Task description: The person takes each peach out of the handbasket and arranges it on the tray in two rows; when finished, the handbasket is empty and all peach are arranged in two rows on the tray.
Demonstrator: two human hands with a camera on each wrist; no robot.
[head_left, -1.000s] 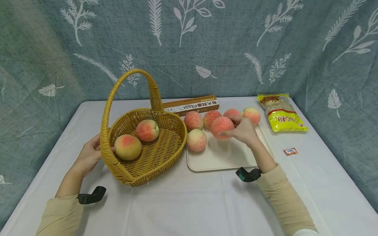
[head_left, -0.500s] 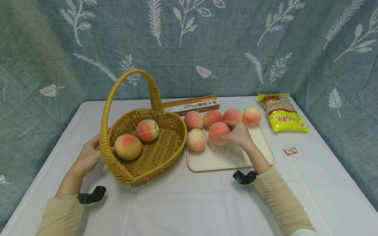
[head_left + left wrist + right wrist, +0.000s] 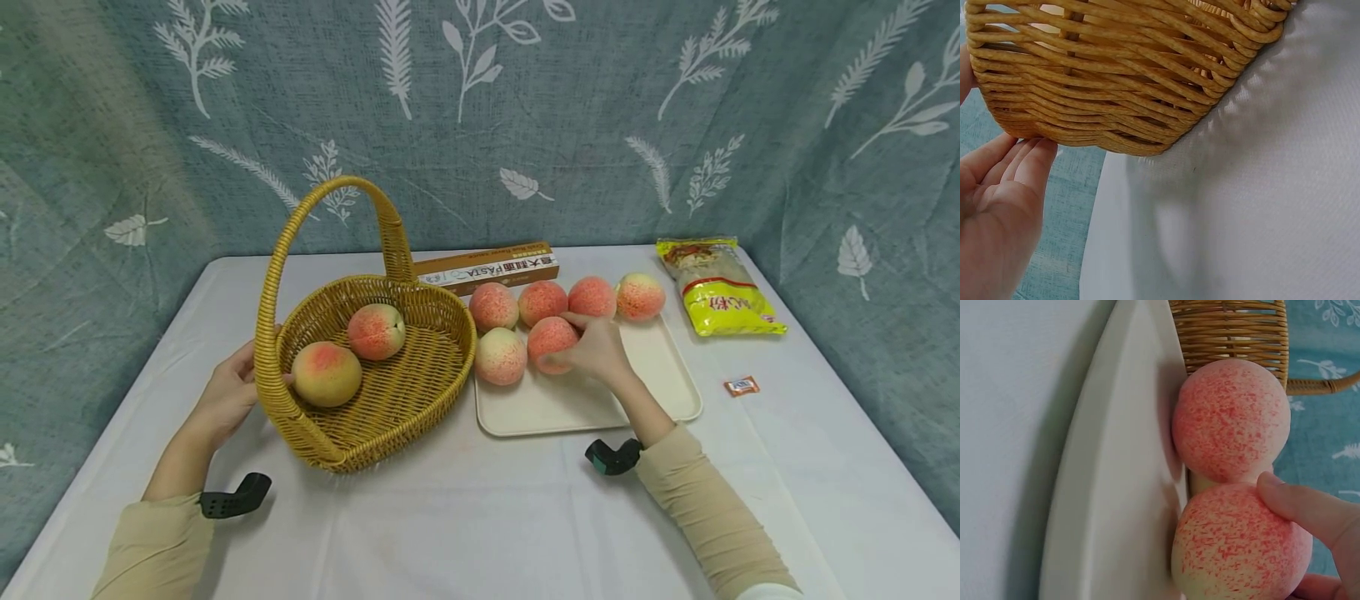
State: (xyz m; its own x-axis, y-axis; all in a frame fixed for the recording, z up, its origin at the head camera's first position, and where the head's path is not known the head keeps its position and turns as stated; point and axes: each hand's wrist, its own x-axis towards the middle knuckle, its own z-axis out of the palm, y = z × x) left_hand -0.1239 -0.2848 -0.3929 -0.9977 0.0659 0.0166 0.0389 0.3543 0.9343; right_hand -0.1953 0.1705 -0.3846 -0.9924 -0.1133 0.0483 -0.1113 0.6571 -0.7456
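Observation:
A pink-speckled peach (image 3: 551, 342) (image 3: 1238, 547) rests on the cream tray (image 3: 660, 375) (image 3: 1110, 506), and my right hand (image 3: 596, 348) grips it from the right side, thumb (image 3: 1307, 509) on its top. It touches another peach (image 3: 500, 356) (image 3: 1230, 419) to its left. Several more peaches (image 3: 542, 301) line the tray's far edge. My left hand (image 3: 225, 398) (image 3: 997, 212) rests with straight fingers against the outer left wall of the wicker basket (image 3: 420, 387) (image 3: 1116, 81), which holds two peaches (image 3: 326, 373).
A long pasta box (image 3: 487, 268) lies behind the tray. A yellow noodle packet (image 3: 716, 287) sits at the far right, with a small orange sachet (image 3: 740, 385) near it. A leaf-printed blue curtain (image 3: 480, 117) backs the white-clothed table (image 3: 480, 517).
My right hand has moved the gripped peach leftward and down across the tray until it meets the lone front peach. The left hand and basket have stayed put.

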